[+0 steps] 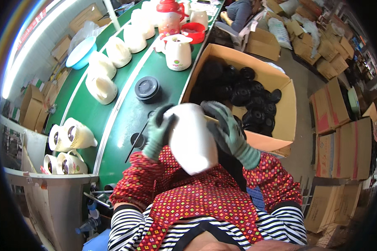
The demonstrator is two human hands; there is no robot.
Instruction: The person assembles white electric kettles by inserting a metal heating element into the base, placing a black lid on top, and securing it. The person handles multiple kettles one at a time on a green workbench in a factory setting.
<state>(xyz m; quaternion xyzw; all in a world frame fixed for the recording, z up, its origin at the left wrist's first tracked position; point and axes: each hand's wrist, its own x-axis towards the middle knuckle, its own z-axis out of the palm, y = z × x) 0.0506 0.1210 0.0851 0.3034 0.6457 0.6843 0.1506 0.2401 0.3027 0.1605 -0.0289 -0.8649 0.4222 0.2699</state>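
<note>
In front of my chest is a white plastic jug body (192, 140), tilted, its smooth side facing up. My left hand (158, 133), in a green and dark grey work glove, grips its left side. My right hand (230, 131), gloved alike, is closed around its upper right side; the fingertips are partly hidden. Just beyond my left hand, a round black plastic base (147, 88) lies on the green conveyor belt (123, 121). A smaller black round part (138, 140) and a thin dark rod lie beside my left wrist.
A cardboard box (287, 104) of black round bases stands right of the belt. White jugs (101, 88) line the belt's far lane; several more (77, 134) stand at its left end. Farther along are a red-topped jug (169, 19), a red bowl (195, 33) and a seated person (240, 14).
</note>
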